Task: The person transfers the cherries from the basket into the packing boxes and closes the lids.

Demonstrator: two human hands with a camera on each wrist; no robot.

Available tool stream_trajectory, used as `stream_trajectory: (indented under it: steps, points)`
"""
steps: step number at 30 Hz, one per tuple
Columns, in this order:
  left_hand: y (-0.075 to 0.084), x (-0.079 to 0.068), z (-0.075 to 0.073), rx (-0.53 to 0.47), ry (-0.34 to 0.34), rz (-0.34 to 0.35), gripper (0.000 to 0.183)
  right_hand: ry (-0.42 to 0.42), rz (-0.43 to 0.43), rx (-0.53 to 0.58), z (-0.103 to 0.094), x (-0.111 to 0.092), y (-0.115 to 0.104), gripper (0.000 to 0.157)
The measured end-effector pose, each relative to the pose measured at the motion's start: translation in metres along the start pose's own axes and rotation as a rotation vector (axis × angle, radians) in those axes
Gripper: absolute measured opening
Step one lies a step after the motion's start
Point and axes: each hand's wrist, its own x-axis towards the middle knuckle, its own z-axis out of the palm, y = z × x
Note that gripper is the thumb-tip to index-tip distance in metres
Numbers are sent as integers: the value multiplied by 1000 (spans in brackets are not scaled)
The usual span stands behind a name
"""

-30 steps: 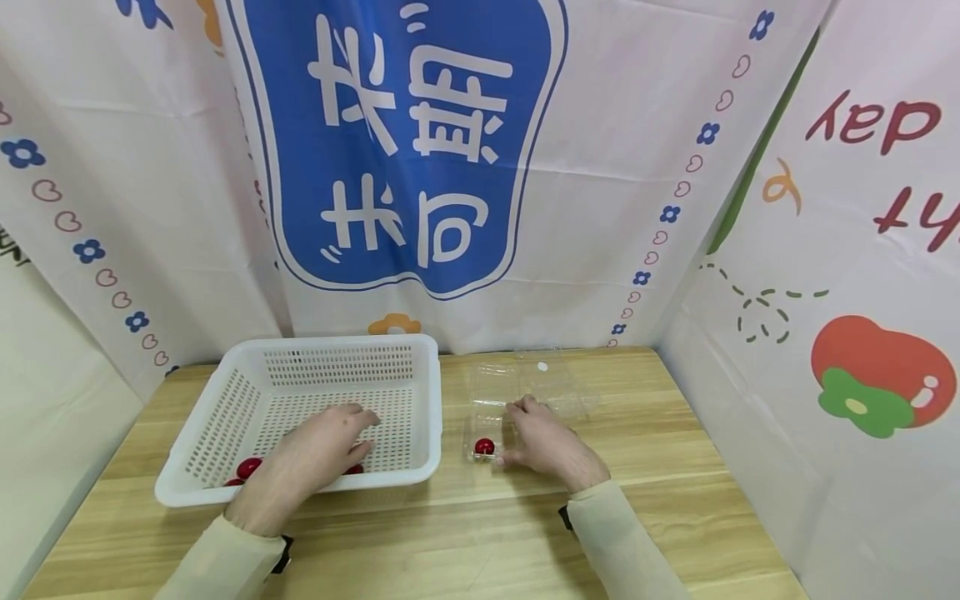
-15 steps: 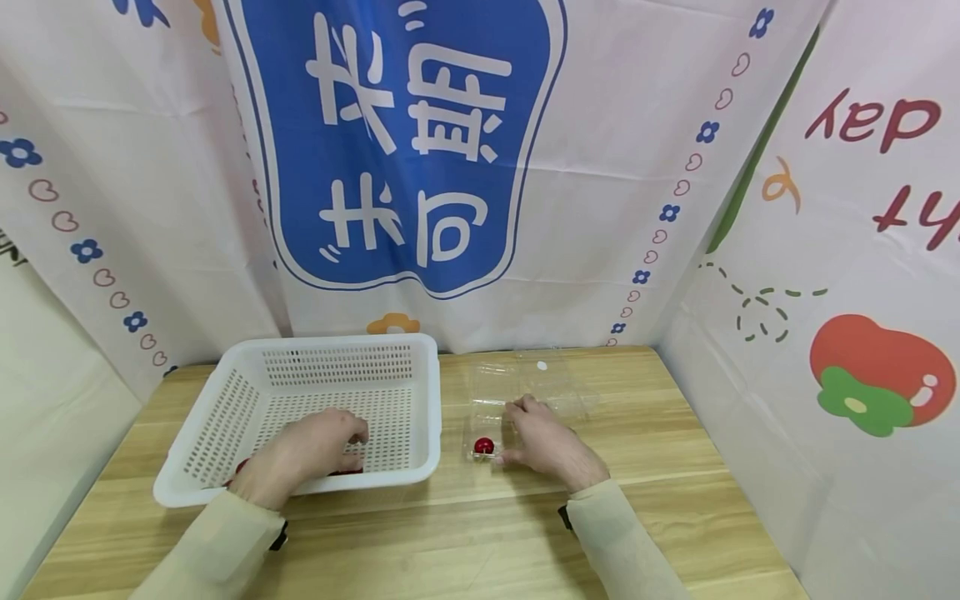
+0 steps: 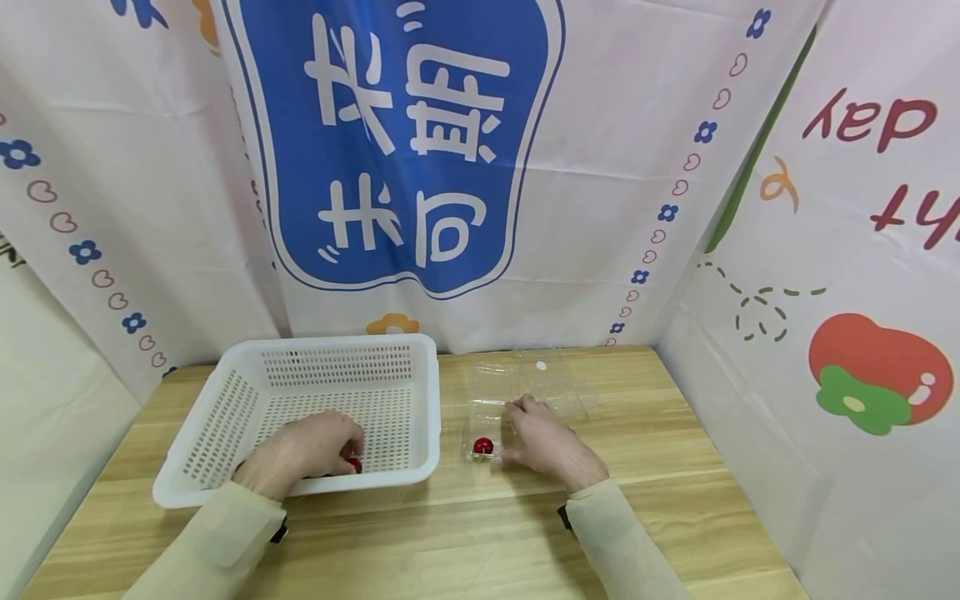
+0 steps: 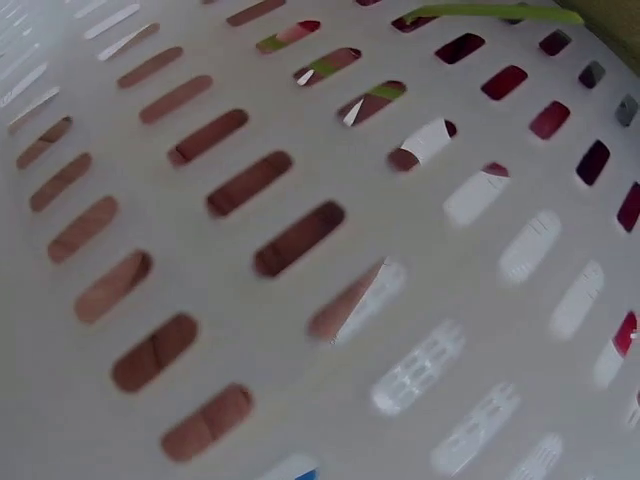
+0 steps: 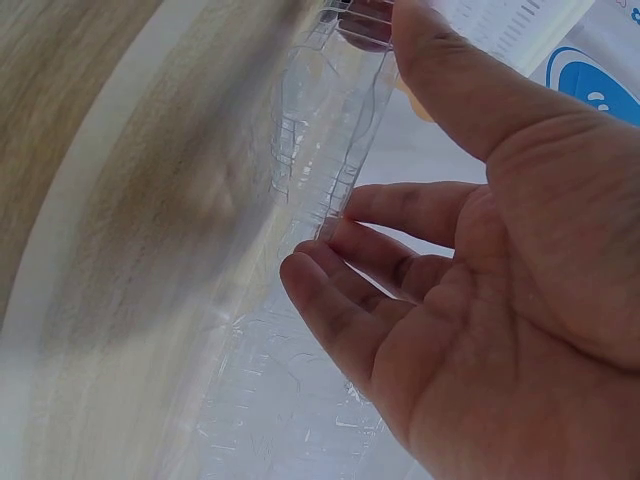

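My left hand [image 3: 311,450] is down inside a white plastic basket [image 3: 431,408], fingers curled and thumb close to the fingertips. Between them shows a red cherry [image 3: 356,465]. In the left wrist view the basket wall [image 4: 330,300] hides most of the hand; dark red fruit [image 4: 505,82] and a green stem [image 4: 500,12] show through and above it. My right hand [image 3: 543,442] rests at the side of a clear plastic box [image 3: 495,386], fingertips on its rim and thumb at the near corner. One cherry [image 3: 483,447] lies in that near corner.
The box's clear lid [image 3: 555,387] lies folded open to the right, with a white round sticker. Both containers stand on a wood-grain table [image 3: 420,542]. A printed cloth [image 3: 585,208] hangs behind the table's back edge, and another covers the right side.
My left hand has drawn back slightly and lowered into the basket, its fingers curling in toward the thumb at a cherry. The right hand and the clear box stay in place.
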Motion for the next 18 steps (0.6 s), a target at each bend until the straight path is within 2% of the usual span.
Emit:
stream_trajectory:
  steps: [5,18]
  points:
    - [0,3,1,-9,-13,-17,14,-5,10,0,-1,0,0,101]
    - [2,6,1,-11,-23,1,14,-12,9,-6,-1,1,-1,101]
